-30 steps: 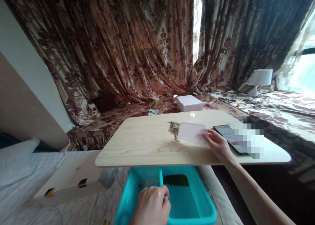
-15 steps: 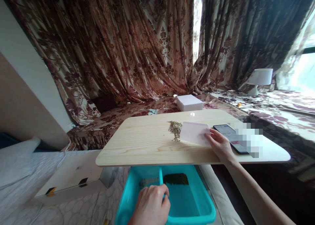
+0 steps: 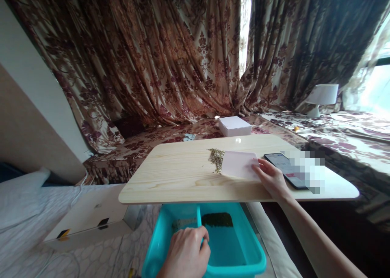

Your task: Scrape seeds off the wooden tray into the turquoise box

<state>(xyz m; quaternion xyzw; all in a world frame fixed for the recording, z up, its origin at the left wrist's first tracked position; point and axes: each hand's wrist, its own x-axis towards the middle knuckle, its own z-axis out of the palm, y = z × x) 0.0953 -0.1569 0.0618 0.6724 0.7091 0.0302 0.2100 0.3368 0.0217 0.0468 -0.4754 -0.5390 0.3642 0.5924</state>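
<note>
My right hand (image 3: 270, 177) pinches the right end of a thin, pale plastic sheet (image 3: 239, 164), flat and slightly see-through, held low over the wooden tabletop. The sheet's left edge touches a loose pile of small greenish-brown grains or dried bits (image 3: 217, 159). Below the table's near edge, my left hand (image 3: 189, 251) is closed, fingers curled, above the divider of a turquoise tub (image 3: 258, 257). What its fingertips hold, if anything, is hidden. Dark green material (image 3: 217, 219) lies in the tub's right compartment, and scattered bits (image 3: 184, 223) show in the left one.
A phone (image 3: 286, 170), partly blurred out, lies on the tabletop (image 3: 170, 168) just right of my right hand. Behind the table is a white box (image 3: 235, 126). A long carton (image 3: 91, 217) rests on the bed at left, and a lamp (image 3: 326, 94) stands far right.
My right hand has slid the plastic sheet slightly left, against the pile, whose right side is pressed in a little. My left hand stays nearly in place over the tub.
</note>
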